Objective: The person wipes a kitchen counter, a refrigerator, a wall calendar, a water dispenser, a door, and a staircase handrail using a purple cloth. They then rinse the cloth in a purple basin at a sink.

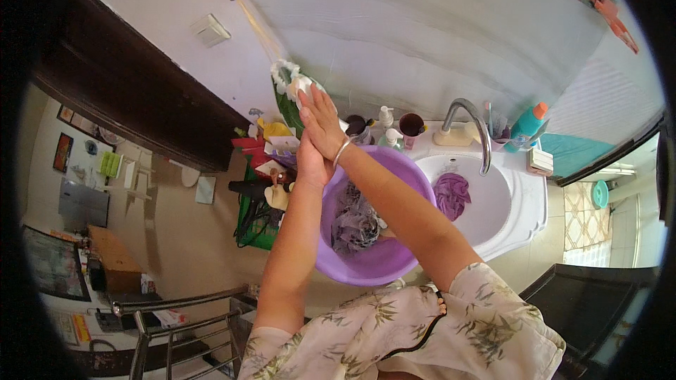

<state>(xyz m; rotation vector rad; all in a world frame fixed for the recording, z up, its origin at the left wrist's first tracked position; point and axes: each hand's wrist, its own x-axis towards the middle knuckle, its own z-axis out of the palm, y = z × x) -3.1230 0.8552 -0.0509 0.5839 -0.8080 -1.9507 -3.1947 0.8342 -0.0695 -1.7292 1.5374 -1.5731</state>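
My right hand [322, 125] lies flat against my left hand [311, 158], palm to palm, with its fingers stretched upward. The right one covers much of the left, whose fingers show only in part; I make out nothing held between them. A pale bracelet circles my right wrist. Behind my fingertips hangs a white frilly item with a green part [288, 105], on a cord against the wall. Below my hands, a purple basin [420, 177] holds dark wet cloth [354, 229] with suds on it.
To the right is a white sink [491, 207] with a purple cloth [451, 195] inside and a curved metal faucet [472, 114]. Pump bottles [386, 117], a dark cup [412, 127] and a blue bottle [527, 127] line its back. A crowded green crate [263, 238] stands left of the basin.
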